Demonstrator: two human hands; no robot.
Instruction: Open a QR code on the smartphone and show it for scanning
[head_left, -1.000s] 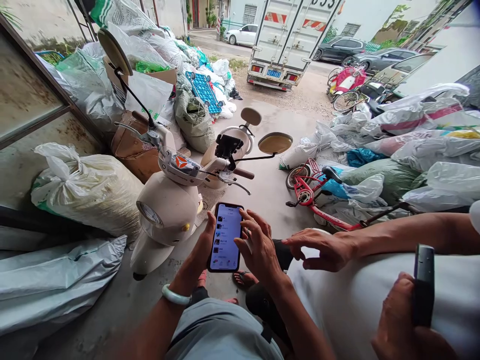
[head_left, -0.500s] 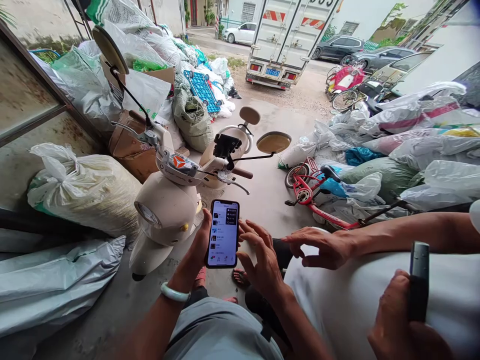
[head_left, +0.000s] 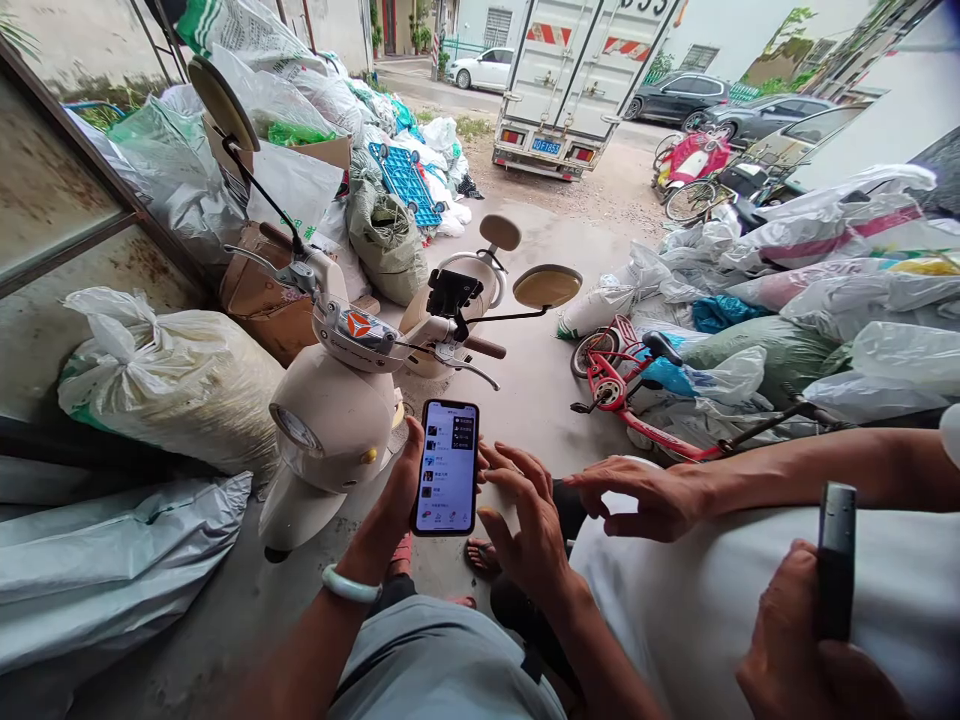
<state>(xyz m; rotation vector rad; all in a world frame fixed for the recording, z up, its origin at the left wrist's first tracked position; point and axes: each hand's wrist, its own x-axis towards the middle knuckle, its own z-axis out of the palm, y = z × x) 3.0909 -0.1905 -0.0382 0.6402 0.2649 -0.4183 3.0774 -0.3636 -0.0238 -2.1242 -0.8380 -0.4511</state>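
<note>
Phone: slim black smartphone with a lit white list screen (head_left: 445, 467), upright in front of the lap, just above the cream plastic scooter's (head_left: 337, 420) front edge.
Left hand: left hand (head_left: 396, 490) wrapped round the phone's left edge and back, thumb side along the frame; firm hold, pale jade bangle (head_left: 347, 587) on the wrist.
Right hand: right hand (head_left: 525, 510) empty, fingers spread and curved, tips just beside the phone's right edge; touching the glass or not, cannot tell.
Progress: screen awake, list with a small dark pop-up at top right; nothing chosen as far as visible.
Neighbour: co-worker's hand (head_left: 645, 495) flat on a big white sack (head_left: 712, 590), second hand (head_left: 802, 640) gripping a dark handset (head_left: 836, 560).
Room: scooter close left, sack close right, bare concrete floor (head_left: 540, 400) ahead; narrow gap around the phone.
</note>
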